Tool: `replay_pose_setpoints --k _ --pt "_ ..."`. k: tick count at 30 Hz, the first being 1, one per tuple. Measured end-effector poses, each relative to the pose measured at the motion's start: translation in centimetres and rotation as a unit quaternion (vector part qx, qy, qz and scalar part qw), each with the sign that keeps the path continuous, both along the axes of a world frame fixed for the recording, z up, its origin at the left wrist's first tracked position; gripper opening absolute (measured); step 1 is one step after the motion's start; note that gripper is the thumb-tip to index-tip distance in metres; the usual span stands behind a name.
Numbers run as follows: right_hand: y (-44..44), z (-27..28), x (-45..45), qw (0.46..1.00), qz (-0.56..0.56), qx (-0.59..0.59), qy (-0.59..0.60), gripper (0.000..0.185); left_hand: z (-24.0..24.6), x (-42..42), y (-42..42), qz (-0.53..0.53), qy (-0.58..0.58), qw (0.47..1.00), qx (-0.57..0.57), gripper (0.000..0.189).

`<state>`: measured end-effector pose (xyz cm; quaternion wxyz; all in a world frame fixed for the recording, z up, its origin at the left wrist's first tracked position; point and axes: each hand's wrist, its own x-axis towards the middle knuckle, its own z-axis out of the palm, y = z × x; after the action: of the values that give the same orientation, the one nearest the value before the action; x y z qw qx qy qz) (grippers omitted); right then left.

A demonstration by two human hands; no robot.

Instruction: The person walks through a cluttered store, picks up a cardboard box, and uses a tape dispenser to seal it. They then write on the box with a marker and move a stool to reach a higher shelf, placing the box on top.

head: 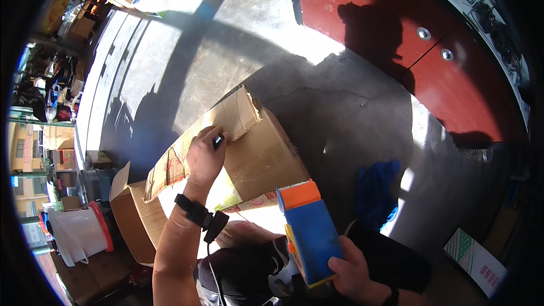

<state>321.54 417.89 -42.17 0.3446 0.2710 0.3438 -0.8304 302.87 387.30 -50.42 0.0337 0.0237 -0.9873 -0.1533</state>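
Observation:
My left hand (205, 153) is closed around a small dark cylindrical thing (218, 140), perhaps a marker, and lies at the upper flap of an open cardboard box (267, 157). A wristband with a black device and a cable is on that wrist. Pale yellow-green material (227, 191) shows inside the box. On the right, my right hand (350, 270) grips the lower end of a blue and orange box-shaped thing (312, 236), whose orange end points away from me beside the box's near corner.
A blue cloth (376, 193) lies on the concrete floor (331, 123). A red cabinet (382, 29) stands at the upper right. Left are another open carton (131, 221) and a white bucket with a red rim (80, 233). A green and white box (476, 261) sits lower right.

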Motion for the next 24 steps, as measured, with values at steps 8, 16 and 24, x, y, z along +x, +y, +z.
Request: replay_pose_setpoints --k 8,16,24 --pt "-0.4 -1.2 -6.0 0.989 -0.122 0.066 0.044 0.053 -2.1 0.5 1.4 0.017 -0.072 0.996 -0.049 0.046" --pt "-2.5 5.9 -6.3 0.974 -0.202 0.098 -0.034 0.049 4.0 2.2 -0.4 0.033 -0.086 0.985 0.147 0.024" --pt "-7.6 16.1 -6.3 0.969 -0.165 0.177 -0.051 0.050 12.0 4.4 -8.2 0.255 -0.276 0.865 0.333 0.022"
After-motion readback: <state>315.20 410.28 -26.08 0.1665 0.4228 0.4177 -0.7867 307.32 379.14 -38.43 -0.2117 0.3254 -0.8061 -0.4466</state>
